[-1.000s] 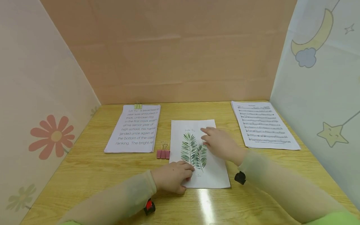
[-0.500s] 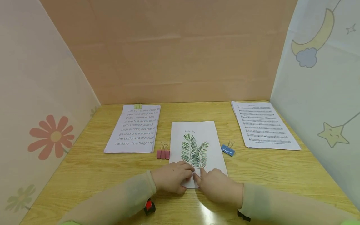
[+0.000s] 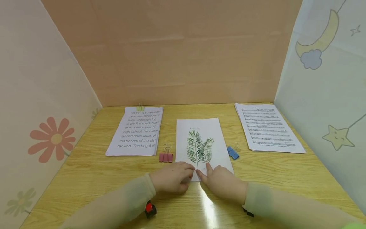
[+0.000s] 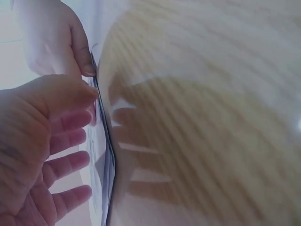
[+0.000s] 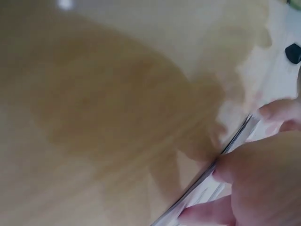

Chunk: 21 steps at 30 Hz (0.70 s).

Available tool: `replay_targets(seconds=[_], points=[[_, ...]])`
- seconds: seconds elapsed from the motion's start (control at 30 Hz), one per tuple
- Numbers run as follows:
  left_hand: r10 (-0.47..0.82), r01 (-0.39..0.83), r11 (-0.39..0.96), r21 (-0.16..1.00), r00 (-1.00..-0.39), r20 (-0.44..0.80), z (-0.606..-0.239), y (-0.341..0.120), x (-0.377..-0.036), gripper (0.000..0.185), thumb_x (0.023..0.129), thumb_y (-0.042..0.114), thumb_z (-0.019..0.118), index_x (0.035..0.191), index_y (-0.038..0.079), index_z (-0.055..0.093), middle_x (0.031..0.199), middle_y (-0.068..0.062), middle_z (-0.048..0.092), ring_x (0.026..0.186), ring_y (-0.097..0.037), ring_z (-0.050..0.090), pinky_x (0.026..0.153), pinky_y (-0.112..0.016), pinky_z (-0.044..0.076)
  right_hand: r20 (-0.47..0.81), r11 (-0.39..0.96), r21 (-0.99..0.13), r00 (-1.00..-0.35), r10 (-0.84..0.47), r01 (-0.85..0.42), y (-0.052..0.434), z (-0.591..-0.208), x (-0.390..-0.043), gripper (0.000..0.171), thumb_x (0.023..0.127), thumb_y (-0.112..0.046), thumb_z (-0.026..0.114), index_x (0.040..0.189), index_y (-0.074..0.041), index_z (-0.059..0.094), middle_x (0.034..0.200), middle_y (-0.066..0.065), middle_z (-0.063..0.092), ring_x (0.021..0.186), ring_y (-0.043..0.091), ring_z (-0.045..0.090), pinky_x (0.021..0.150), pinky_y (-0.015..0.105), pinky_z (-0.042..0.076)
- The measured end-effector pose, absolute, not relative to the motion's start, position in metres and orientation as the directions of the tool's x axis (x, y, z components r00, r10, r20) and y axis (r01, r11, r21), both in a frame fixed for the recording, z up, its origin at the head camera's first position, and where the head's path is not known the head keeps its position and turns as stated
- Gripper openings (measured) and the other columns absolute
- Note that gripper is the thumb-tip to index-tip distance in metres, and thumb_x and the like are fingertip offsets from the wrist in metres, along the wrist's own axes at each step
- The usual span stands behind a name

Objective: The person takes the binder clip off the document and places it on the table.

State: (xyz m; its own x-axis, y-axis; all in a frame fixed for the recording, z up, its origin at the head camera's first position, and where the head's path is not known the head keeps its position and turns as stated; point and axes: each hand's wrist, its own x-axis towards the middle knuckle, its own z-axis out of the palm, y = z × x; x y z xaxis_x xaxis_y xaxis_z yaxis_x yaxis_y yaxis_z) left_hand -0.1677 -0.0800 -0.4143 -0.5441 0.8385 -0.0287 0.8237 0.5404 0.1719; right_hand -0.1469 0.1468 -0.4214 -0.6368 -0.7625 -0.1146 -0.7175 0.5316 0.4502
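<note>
While both hands stay at its near edge, the leaf sheets (image 3: 203, 144) now lie farther up the bench (image 3: 85, 171) than half a second ago, their far edge closer to the back wall and their near edge lifted off the wood. From the wrist views they look to be a thin stack rather than one page, its edge standing between thumbs and fingers. That reads as the stack being raised and squared at its near end.

Compared with a second ago, the right hand (image 3: 224, 183) has come back from the middle of the page to the near edge, where it meets the left hand (image 3: 171, 179). Each hand's grip is a light pinch on the stack's edge: thumb under or against it, fingers curled over the top.

To the left lies a text stack (image 3: 137, 132) held by a green clip (image 3: 140, 108) and to the right a music stack (image 3: 267, 127); both lie as before. Pink clips (image 3: 166, 156) sit just left of the leaf sheets, unmoved. One blue clip (image 3: 233, 152) lies just beside their right edge, now nearly touching it.
</note>
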Motion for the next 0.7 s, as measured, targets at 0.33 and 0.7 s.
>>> replay_targets(seconds=[0.33, 0.7], points=[[0.732, 0.708, 0.636, 0.306, -0.679, 0.049, -0.403, -0.108, -0.172, 0.022, 0.088, 0.025, 0.067, 0.106, 0.014, 0.065, 0.134, -0.001, 0.056, 0.124, -0.021, 0.05, 0.105, -0.036, 0.037, -0.151, 0.643, 0.332, -0.712, -0.686, -0.69, 0.175, -0.422, -0.18, 0.062, 0.091, 0.0, 0.057, 0.146, -0.023, 0.041, 0.133, 0.02, 0.054, 0.059, 0.027, 0.052, 0.051, 0.033, 0.047], [0.454, 0.5, 0.761, 0.413, -0.866, 0.21, -0.398, -0.172, -0.196, 0.025, 0.086, 0.023, 0.072, 0.106, 0.009, 0.067, 0.128, -0.006, 0.06, 0.12, -0.03, 0.052, 0.101, -0.047, 0.04, -0.173, 0.728, 0.162, -0.745, -0.644, -0.666, 0.199, -0.42, -0.208, 0.066, 0.091, 0.007, 0.054, 0.149, -0.019, 0.037, 0.139, 0.026, 0.046, 0.085, 0.042, 0.061, 0.059, 0.041, 0.051]])
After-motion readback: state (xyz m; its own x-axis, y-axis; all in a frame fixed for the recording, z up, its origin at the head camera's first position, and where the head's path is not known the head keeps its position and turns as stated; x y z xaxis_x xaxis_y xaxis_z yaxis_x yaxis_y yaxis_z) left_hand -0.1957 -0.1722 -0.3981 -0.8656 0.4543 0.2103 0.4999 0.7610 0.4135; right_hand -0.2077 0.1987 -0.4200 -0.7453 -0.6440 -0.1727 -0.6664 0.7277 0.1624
